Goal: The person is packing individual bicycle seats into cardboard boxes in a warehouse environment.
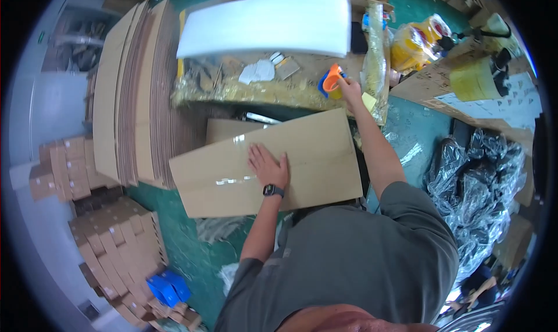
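Note:
A long closed cardboard box (317,163) lies tilted in front of my body, with glossy strips of clear tape along its middle seam. My left hand (268,166) rests flat on its upper face, fingers stretched out, a dark watch on the wrist. Beyond the box, my right hand (350,92) is closed around an orange and blue tape dispenser (333,79), over the near right part of the cluttered worktable (302,88). The handle is mostly covered by my fingers. Beside that hand sits a pale yellow paper pad (368,101).
White foam sheets (264,24) lie across the table's far side. Tall stacks of flat cardboard (125,94) stand at left, with piled boxes (116,245) and a blue bin (168,287) below. Plastic-wrapped dark goods (474,187) and yellow tape rolls (414,44) are at right.

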The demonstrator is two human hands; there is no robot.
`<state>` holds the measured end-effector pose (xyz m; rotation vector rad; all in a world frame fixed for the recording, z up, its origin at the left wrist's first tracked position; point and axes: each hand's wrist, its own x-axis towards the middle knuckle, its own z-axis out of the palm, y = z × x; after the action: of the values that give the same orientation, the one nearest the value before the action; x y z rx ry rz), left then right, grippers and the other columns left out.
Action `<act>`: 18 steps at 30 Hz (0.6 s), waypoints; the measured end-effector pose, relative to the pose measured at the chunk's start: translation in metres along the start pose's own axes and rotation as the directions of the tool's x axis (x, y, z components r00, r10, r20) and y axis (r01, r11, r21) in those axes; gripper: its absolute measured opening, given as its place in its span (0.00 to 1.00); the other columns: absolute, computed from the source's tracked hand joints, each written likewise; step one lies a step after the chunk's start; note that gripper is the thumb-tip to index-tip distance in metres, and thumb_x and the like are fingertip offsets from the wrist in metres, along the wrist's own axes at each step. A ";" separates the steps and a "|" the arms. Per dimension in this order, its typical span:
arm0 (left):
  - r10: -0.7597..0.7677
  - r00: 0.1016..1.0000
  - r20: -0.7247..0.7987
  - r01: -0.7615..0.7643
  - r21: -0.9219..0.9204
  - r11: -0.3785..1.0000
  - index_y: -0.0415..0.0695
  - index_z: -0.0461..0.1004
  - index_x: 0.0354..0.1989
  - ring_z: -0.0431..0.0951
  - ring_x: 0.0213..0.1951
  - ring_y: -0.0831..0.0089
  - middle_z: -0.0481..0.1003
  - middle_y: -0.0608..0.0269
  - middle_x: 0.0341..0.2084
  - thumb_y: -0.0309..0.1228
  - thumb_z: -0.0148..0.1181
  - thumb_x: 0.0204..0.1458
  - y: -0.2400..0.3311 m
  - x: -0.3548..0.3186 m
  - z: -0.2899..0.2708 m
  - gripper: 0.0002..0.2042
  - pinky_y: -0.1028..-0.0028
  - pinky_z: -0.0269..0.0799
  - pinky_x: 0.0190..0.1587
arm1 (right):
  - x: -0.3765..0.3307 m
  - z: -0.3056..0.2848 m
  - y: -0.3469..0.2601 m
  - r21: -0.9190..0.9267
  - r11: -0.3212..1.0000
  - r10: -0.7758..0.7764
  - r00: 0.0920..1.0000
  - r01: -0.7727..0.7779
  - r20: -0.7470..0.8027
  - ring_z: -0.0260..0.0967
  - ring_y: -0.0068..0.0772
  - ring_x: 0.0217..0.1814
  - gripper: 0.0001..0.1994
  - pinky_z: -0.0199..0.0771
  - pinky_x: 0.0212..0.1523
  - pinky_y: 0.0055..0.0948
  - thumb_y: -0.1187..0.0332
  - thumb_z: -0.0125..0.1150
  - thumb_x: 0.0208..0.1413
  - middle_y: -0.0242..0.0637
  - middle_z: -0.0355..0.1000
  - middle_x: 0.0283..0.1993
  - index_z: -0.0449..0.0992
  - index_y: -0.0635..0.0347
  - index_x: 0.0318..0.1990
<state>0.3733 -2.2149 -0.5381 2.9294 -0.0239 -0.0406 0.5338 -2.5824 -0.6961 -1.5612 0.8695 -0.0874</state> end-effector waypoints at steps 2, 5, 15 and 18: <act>0.004 1.000 0.024 -0.003 -0.033 0.999 0.29 0.51 0.76 0.41 0.81 0.43 0.48 0.36 0.78 0.54 0.57 0.61 -0.003 0.003 0.000 0.47 0.43 0.32 0.79 | 0.003 -0.008 0.001 -0.085 0.985 -0.145 0.986 0.152 0.083 0.83 0.44 0.44 0.24 0.80 0.42 0.48 0.51 0.63 0.63 0.49 0.82 0.41 0.80 0.66 0.50; 0.102 0.995 -0.013 -0.103 -0.097 0.990 0.29 0.52 0.76 0.41 0.80 0.43 0.48 0.35 0.78 0.54 0.57 0.61 -0.005 0.011 0.002 0.46 0.43 0.33 0.79 | 0.004 -0.049 -0.011 -0.679 0.617 -0.418 0.897 0.398 0.146 0.76 0.67 0.54 0.25 0.75 0.53 0.57 0.49 0.54 0.68 0.61 0.79 0.49 0.76 0.65 0.56; -0.401 0.834 -0.378 0.510 0.252 0.823 0.31 0.62 0.72 0.60 0.74 0.42 0.62 0.33 0.71 0.55 0.56 0.62 -0.407 0.029 -0.057 0.41 0.43 0.54 0.73 | -0.318 -0.023 -0.035 -0.770 0.636 -0.256 0.954 0.048 -0.153 0.71 0.71 0.64 0.45 0.70 0.66 0.56 0.31 0.51 0.64 0.69 0.73 0.60 0.65 0.64 0.72; -0.664 0.747 0.022 0.647 -0.250 0.720 0.30 0.69 0.66 0.71 0.66 0.39 0.72 0.31 0.62 0.61 0.53 0.63 -0.457 0.051 -0.103 0.41 0.48 0.66 0.67 | -0.339 -0.033 -0.040 -0.807 0.558 -0.137 0.937 -0.194 -0.321 0.76 0.70 0.58 0.41 0.74 0.60 0.59 0.32 0.48 0.66 0.64 0.79 0.54 0.70 0.65 0.66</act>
<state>0.4335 -1.7474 -0.5355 2.5296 0.9698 -0.0466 0.2948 -2.4213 -0.5106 -2.4915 1.3388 0.1013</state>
